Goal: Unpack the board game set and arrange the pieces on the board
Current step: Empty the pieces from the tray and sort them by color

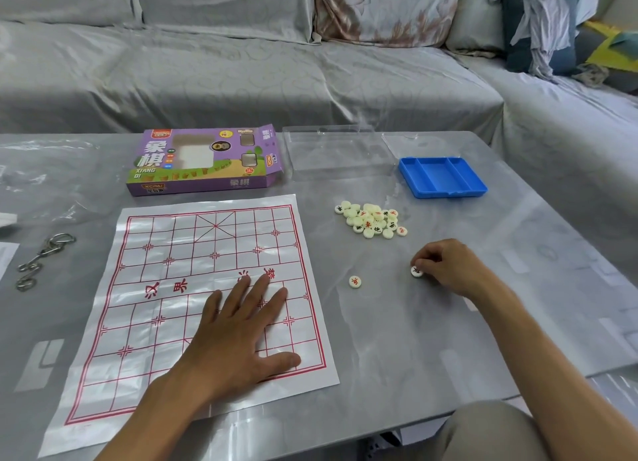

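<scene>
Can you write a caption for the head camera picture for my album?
Left hand flat on the board; right hand pinches one piece.

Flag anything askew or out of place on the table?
Nothing damaged. The paper board lies skewed to the table edge, creased, pressed flat by the left hand. A metal ring puzzle at far left does not look like part of the set.

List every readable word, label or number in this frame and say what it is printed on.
"象棋" and "XIANG QI": front of the purple box.
"XCAI": box front and its end flap.
"象棋": box side.
"汉界": red, on the board.
Further red characters by the left hand: part covered, unreadable.
Piece pinched by the right hand, the pile, small box badges: too small.
</scene>
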Motion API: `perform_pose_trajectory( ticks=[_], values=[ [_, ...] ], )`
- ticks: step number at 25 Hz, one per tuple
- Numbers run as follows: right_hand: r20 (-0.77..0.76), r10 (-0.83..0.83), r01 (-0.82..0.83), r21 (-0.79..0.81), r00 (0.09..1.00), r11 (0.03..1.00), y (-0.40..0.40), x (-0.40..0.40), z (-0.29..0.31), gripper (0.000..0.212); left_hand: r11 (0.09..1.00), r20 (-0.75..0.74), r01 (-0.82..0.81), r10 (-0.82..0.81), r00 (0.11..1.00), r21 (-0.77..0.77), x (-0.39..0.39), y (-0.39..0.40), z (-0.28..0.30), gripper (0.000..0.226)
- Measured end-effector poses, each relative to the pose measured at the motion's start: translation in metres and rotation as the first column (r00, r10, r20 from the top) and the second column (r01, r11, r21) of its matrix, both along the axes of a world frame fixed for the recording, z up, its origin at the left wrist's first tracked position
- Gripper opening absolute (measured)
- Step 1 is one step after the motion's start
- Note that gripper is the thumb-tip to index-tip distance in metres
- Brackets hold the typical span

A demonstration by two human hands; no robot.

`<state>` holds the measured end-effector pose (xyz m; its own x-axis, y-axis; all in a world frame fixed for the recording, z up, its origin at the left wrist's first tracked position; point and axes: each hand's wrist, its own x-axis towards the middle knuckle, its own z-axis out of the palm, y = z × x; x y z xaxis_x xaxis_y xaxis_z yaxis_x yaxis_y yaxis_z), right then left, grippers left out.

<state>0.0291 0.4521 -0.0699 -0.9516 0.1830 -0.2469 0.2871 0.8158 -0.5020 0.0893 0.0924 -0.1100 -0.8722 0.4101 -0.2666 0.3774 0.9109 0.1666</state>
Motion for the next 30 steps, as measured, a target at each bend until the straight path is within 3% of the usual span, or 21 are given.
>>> perform_pose_trajectory(
  ticks=[2, 6, 10, 12, 14, 17, 19, 21, 24, 26, 30],
  values=[
    [0.025, 0.039, -0.038, -0.021, 0.999, 0.999, -0.007, 0.007, 0.003, 0.009, 1.000, 0.003, 0.002, -0.002, 1.000, -0.014, 0.000, 0.001, 0.000, 0.105],
    [0.084, 0.310, -0.309, -0.017, 0.947, 0.951, -0.052, 0.008, 0.003, 0.006, 1.000, -0.004, 0.005, -0.005, 1.000, -0.023, 0.002, 0.000, 0.001, 0.103],
    [-0.135, 0.372, -0.366, 0.068, 0.918, 0.928, -0.078, 0.009, 0.005, 0.019, 1.000, 0.000, 0.008, -0.008, 1.000, -0.019, 0.002, 0.000, 0.000, 0.102],
    [-0.096, 0.493, -0.475, 0.165, 0.865, 0.865, -0.085, 0.006, 0.001, 0.014, 1.000, -0.001, 0.008, -0.008, 1.000, -0.016, 0.001, -0.001, -0.001, 0.103],
    [-0.048, 0.439, -0.416, 0.243, 0.897, 0.876, -0.077, -0.001, -0.001, 0.008, 1.000, 0.001, 0.005, -0.005, 1.000, -0.019, 0.001, -0.001, -0.001, 0.102],
    [0.021, 0.097, -0.099, 0.260, 0.995, 0.960, -0.037, -0.005, 0.005, 0.005, 1.000, -0.002, 0.007, -0.007, 1.000, -0.002, 0.001, 0.000, -0.002, 0.104],
    [-0.018, 0.017, -0.012, 0.266, 1.000, 0.964, -0.025, 0.002, 0.006, 0.016, 1.000, 0.000, 0.003, -0.003, 1.000, 0.014, 0.001, 0.000, -0.002, 0.106],
    [-0.077, 0.242, -0.227, 0.168, 0.967, 0.959, -0.041, 0.010, 0.010, 0.022, 1.000, -0.009, -0.001, 0.001, 1.000, 0.013, 0.001, 0.000, -0.003, 0.103],
    [0.086, 0.605, -0.609, 0.192, 0.791, 0.769, -0.078, 0.018, 0.016, 0.029, 1.000, -0.006, -0.007, 0.007, 1.000, 0.031, 0.003, 0.002, -0.003, 0.100],
    [0.116, 0.631, -0.638, 0.235, 0.767, 0.733, -0.085, 0.014, 0.013, 0.021, 1.000, -0.004, -0.006, 0.006, 1.000, 0.030, 0.003, 0.000, -0.004, 0.099],
    [0.036, 0.623, -0.603, 0.300, 0.781, 0.739, -0.086, 0.013, 0.006, 0.019, 1.000, 0.001, -0.002, 0.002, 1.000, 0.025, 0.001, -0.001, -0.003, 0.099]
  ],
)
